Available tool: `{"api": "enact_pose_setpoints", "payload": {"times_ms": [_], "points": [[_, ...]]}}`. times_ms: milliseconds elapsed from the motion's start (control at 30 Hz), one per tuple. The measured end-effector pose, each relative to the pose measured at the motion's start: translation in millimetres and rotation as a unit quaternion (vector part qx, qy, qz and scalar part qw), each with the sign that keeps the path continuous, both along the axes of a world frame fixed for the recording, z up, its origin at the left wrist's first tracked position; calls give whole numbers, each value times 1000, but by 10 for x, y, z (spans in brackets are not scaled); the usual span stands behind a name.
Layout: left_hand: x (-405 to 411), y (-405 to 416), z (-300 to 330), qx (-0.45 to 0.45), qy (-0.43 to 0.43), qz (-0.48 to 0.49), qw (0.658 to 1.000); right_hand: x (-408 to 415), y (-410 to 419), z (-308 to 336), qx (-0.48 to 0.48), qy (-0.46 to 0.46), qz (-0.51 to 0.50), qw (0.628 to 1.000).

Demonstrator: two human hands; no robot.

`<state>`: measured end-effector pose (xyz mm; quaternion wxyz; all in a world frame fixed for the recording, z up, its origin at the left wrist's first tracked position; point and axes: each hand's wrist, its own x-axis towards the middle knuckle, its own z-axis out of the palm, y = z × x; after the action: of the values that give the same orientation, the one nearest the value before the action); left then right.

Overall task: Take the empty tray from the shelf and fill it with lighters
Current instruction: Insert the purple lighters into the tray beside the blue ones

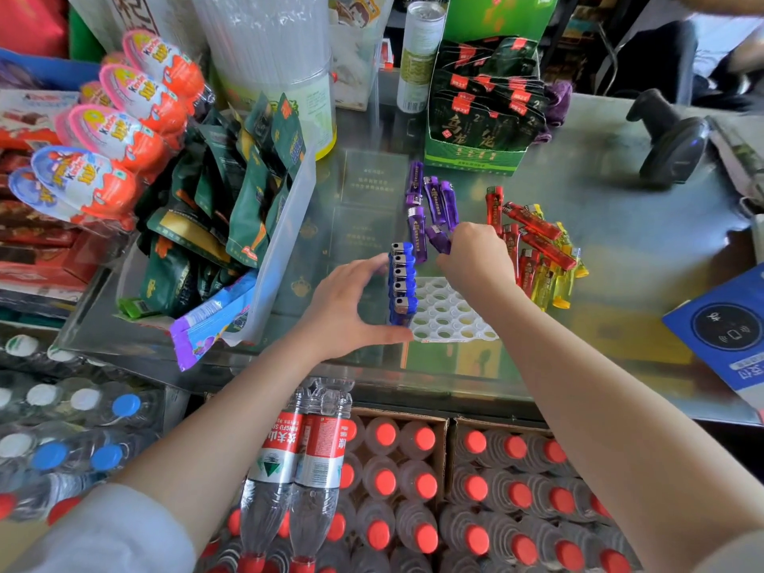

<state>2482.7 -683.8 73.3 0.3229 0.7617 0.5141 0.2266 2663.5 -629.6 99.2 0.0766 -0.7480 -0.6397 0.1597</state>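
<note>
White tray w/ round holes sits on the glass counter, near its front edge, between both hands. One row of blue lighters stands upright along the tray's left side, metal tops up; rest of the holes in view are unfilled. Left hand is spread, fingers straight against the left side of the blue row, thumb lying along the tray's front-left corner. Right hand is over the tray's back edge, fingers curled, pinching a purple lighter. More purple lighters lie loose on the counter just behind the tray; red lighters and yellow lighters are piled to the right, close by. Further out: clear bin of green snack packs on the left, green box of tea sachets at back, red-capped bottles below the counter.
</note>
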Motion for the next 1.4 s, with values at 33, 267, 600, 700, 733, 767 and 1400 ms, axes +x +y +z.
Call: {"api": "enact_pose_setpoints", "payload": {"times_ms": [33,267,600,700,733,767,1400], "points": [[0,11,-4,2,11,-2,1000,16,-1,7,-6,13,-3,1000],[10,-4,-33,20,70,-17,997,176,-308,111,128,247,-1,961],[-42,6,-77,27,71,-26,997,111,-491,-6,53,392,97,913],[-60,32,-60,15,83,-44,995,121,-460,-17,45,355,133,924],[-62,41,-50,15,89,-48,995,126,-449,-13,51,327,149,932],[-64,48,-45,16,91,-50,994,131,-435,-13,59,301,162,938],[-63,26,-51,25,92,-38,995,80,-280,-32,76,258,163,949]]}}
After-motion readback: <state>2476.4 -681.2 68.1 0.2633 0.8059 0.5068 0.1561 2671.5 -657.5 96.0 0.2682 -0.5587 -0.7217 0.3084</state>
